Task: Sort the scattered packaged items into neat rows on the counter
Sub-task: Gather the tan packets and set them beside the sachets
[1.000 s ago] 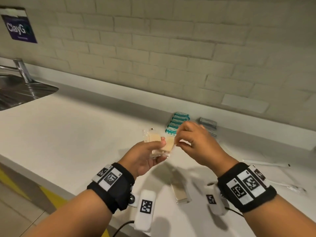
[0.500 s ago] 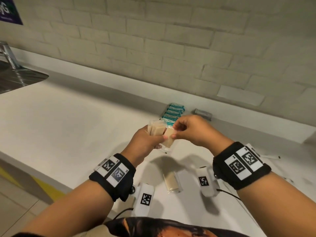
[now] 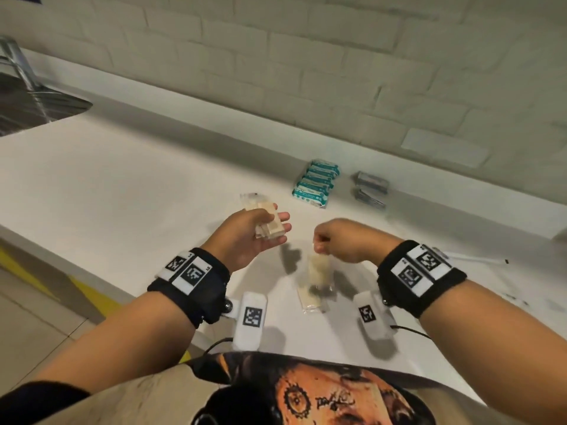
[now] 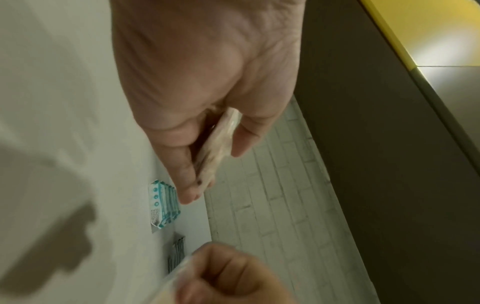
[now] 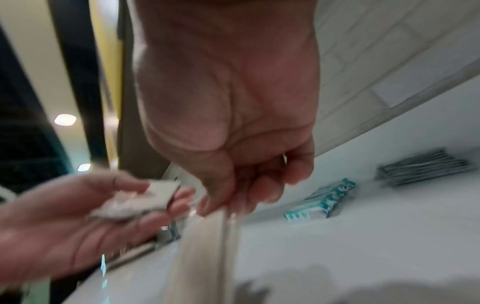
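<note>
The counter (image 3: pixel 122 191) is plain white. Far right on it, the row of packets (image 3: pixel 316 182) is teal and white, the packets (image 3: pixel 371 188) beside them grey. Beige wafer packs (image 3: pixel 319 268) show through clear wrap. Black wristbands (image 3: pixel 196 280) carry black-and-white square codes.

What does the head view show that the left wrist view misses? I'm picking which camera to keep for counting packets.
Only the head view shows the beige packet lying on the counter, the one hanging from the right hand, the sink and both wristbands.

Only the left wrist view shows the yellow strip beyond the counter edge, and the thumb and fingers of the left hand gripping its beige packets edge-on.

Both show the teal packets, the grey packets, the brick wall and the white counter.
</note>
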The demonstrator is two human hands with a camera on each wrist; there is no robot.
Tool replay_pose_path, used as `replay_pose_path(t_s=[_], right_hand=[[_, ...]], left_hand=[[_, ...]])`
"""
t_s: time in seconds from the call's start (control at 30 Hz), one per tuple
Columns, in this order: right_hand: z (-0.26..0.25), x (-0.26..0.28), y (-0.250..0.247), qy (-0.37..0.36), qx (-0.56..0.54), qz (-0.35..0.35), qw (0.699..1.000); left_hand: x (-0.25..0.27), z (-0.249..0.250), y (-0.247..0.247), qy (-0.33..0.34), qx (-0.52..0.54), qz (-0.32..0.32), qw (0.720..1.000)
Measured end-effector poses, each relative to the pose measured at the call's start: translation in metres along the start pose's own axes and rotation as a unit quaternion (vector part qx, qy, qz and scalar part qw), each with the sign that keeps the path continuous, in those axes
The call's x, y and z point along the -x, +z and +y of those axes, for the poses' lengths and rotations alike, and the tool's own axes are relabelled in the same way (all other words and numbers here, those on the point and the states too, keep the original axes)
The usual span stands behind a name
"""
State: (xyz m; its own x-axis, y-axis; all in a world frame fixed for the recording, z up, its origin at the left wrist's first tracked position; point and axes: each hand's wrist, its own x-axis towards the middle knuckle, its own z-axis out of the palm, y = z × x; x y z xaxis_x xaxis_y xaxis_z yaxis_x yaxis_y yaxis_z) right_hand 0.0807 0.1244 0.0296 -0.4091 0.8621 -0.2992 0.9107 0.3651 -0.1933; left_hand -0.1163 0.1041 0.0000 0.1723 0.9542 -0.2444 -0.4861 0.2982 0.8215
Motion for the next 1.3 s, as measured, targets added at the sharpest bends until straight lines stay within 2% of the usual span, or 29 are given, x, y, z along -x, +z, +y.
replay_pose_path(t_s=[0.1, 0.23, 0.3, 0.33, 0.4, 0.47, 0.67, 0.77, 0.87, 0.97, 1.1, 1.23, 1.3], right_hand=[[-0.005, -0.006, 0.029, 0.000, 0.024, -0.038, 0.999], [-0.003, -0.013, 0.042, 0.010, 0.072, 0.029, 0.997], [-0.009, -0.011, 0.026, 0.016, -0.061, 0.088, 0.994], [-0.014, -0.009, 0.017, 0.014, -0.171, 0.114, 0.979], [-0.025, -0.002, -0.001, 0.007, -0.352, 0.136, 0.926], [-0.032, 0.002, -0.009, -0.002, -0.407, 0.142, 0.902], [-0.034, 0.004, -0.009, 0.000, -0.393, 0.132, 0.910], [-0.034, 0.004, -0.008, 0.003, -0.354, 0.154, 0.922], [-0.032, 0.004, -0.008, 0.001, -0.351, 0.168, 0.921], [-0.031, 0.005, -0.004, -0.001, -0.363, 0.161, 0.918], [-0.031, 0.005, -0.001, -0.006, -0.348, 0.137, 0.927], [-0.032, 0.003, -0.012, -0.019, -0.403, 0.172, 0.899], [-0.033, 0.004, -0.020, -0.028, -0.392, 0.171, 0.903]], left_hand=[[0.005, -0.002, -0.004, -0.001, -0.024, -0.015, 1.000], [0.011, -0.003, -0.009, 0.006, -0.029, 0.001, 1.000], [0.013, -0.003, -0.011, 0.006, -0.029, 0.005, 1.000], [0.014, -0.002, -0.012, 0.006, -0.028, 0.004, 1.000], [0.016, -0.002, -0.010, 0.006, -0.026, -0.007, 1.000], [0.017, -0.001, -0.007, 0.006, -0.030, -0.023, 0.999], [0.019, 0.003, -0.003, 0.016, -0.032, -0.050, 0.998], [0.021, 0.003, -0.001, 0.018, -0.034, -0.071, 0.997], [0.021, 0.001, 0.001, 0.025, -0.046, -0.084, 0.995], [0.019, -0.001, 0.000, 0.038, -0.048, -0.061, 0.996], [0.016, -0.003, -0.001, 0.053, -0.069, -0.023, 0.996], [0.016, -0.003, -0.006, 0.055, -0.137, -0.019, 0.989], [0.016, -0.004, -0.007, 0.049, -0.170, -0.025, 0.984]])
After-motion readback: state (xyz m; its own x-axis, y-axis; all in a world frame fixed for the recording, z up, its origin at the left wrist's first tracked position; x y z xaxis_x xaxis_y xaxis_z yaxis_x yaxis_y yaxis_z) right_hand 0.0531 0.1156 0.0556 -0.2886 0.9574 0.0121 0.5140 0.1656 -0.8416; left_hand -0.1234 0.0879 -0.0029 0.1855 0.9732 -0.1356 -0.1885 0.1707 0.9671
